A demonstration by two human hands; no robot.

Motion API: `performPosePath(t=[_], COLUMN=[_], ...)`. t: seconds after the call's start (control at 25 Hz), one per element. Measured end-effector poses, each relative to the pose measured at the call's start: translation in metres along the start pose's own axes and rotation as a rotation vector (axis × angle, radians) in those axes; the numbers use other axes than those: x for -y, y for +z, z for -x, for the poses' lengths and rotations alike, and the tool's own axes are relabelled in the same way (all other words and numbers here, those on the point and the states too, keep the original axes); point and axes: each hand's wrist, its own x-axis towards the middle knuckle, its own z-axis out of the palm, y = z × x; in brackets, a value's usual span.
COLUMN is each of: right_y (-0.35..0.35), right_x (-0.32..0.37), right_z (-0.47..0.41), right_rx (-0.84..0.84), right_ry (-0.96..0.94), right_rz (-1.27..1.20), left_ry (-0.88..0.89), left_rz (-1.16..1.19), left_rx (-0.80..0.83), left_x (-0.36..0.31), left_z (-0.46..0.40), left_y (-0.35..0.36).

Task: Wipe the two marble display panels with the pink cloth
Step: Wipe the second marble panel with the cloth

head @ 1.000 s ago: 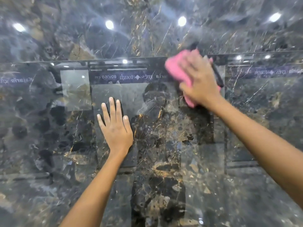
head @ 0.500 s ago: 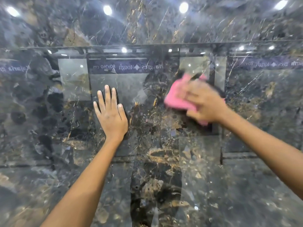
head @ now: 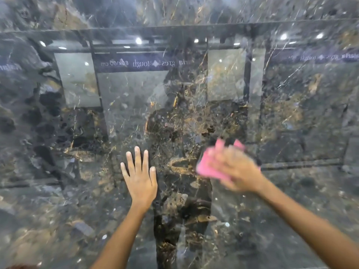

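A glossy dark marble panel [head: 64, 200] with gold and grey veins fills the view. My left hand [head: 140, 179] rests flat on it with fingers straight and spread, a little left of centre. To its right, my right hand [head: 238, 171] holds the pink cloth [head: 205, 168] against the panel. That hand is blurred by motion. The cloth sticks out past the fingers on the left and top. A horizontal seam runs across near the top, and a second marble panel [head: 174, 8] lies above it.
The polished surface mirrors ceiling lights, a reversed banner of text [head: 136, 64] and dark frames of the room behind me. A dark reflection of a person runs down the centre of the panel between my arms.
My right hand has swept the pink cloth down the panel from near the seam to the level of my left hand. The view has tilted downward, and my left hand stays flat.
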Motion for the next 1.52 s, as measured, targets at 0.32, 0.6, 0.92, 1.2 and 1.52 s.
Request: performPosePath(t=[0.32,0.6,0.92,1.2,1.52], right_y=[0.049,0.028,0.065,0.043,0.087], right_x=[0.078,0.053,0.141,0.084,0.19], right_z=[-0.05,0.002,0.128,-0.017,0.097], right_rx=[-0.028,0.122,0.334,-0.042,0.622], right_ry=[0.079,0.064,0.08,0.522,-0.433], right_rz=[-0.053,-0.317,-0.188,-0.204,-0.204], left_ry=[0.054,0.06,0.054,0.044,0.041], left_rz=[-0.001,0.013,0.035,0.034,0.05], left_rx=[-0.066,-0.085,-0.083,-0.074,-0.059], left_x=[0.004,0.005,0.004,0.003,0.004], left_z=[0.001,0.003,0.005,0.006,0.004], left_y=[0.005,0.009,0.009,0.01,0.006])
